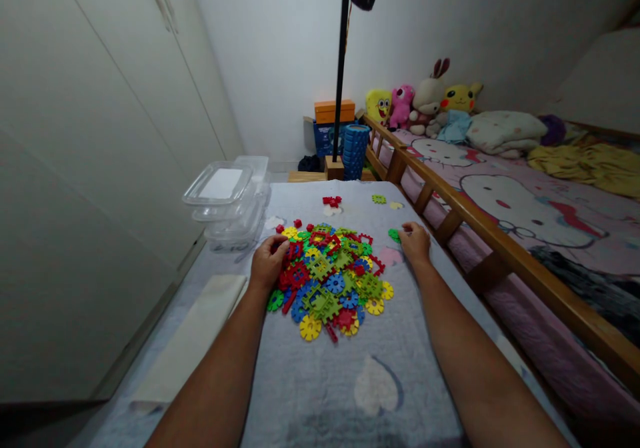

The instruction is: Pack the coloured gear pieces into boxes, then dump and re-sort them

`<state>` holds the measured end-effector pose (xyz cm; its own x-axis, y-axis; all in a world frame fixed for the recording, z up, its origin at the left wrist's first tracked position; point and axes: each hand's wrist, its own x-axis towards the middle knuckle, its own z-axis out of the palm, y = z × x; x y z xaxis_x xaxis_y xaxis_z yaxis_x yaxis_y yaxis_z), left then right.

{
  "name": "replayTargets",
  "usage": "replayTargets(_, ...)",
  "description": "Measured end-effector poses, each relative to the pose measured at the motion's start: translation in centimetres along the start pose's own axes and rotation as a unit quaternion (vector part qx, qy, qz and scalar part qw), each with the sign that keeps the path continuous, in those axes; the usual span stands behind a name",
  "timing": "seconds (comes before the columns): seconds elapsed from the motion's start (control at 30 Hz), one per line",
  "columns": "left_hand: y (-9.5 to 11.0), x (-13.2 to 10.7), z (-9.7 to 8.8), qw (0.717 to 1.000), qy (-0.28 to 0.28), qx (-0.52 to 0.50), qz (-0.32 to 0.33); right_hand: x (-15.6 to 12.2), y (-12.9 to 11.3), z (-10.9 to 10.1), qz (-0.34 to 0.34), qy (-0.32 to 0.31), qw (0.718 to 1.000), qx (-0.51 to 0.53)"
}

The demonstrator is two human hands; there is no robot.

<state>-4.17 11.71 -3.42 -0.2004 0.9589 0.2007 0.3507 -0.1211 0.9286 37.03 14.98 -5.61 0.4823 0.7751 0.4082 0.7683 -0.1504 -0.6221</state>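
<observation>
A heap of plastic interlocking pieces (330,278) in red, yellow, green and blue lies on a grey blanket with heart shapes (350,375). My left hand (269,261) rests at the heap's left edge, its fingers curled onto a red piece (294,251). My right hand (415,243) is to the right of the heap, fingers closed on a green round piece (395,235). A few stray pieces lie farther back: red ones (331,201), a green one (379,199) and a pale one (397,205).
Clear plastic boxes with lids (225,201) are stacked at the left. A wooden bed rail (480,231) runs along the right, with a patterned sheet and plush toys (425,105) behind. A black pole (341,68) stands at the back on a wooden block. White cupboard doors (100,135) line the left.
</observation>
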Motion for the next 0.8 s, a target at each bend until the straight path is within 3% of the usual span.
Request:
replayTargets(0.1,0.0,-0.1,0.0,1.000,0.002,-0.001,0.000,-0.4,0.3,-0.4,-0.031,-0.004,0.998,-0.047)
replayTargets(0.27,0.1,-0.1,0.0,1.000,0.001,-0.004,0.003,-1.1,0.4,-0.7,-0.092,-0.079,0.989,-0.079)
replayTargets(0.8,-0.7,0.2,0.2,1.000,-0.003,-0.014,0.005,1.4,-2.9,2.5,-0.067,-0.061,0.995,-0.037)
